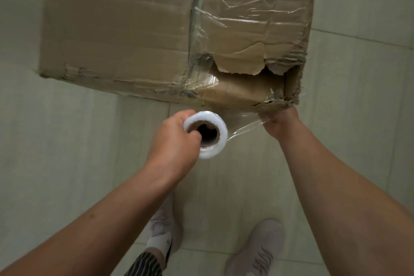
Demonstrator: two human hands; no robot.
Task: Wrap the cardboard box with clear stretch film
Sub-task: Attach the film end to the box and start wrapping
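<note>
Mid-wrap: cardboard box stands on the floor, far of the person, film already over its top. Left hand is clamped on the stretch film roll, thumb in the core. Right hand presses the film sheet to the near right corner; fingers hidden, grip unclear. Next: keep tension, carry roll around. Box's far end cut off.

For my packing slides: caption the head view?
Left hand holds the film roll while right hand presses film to the torn cardboard box corner.
</note>
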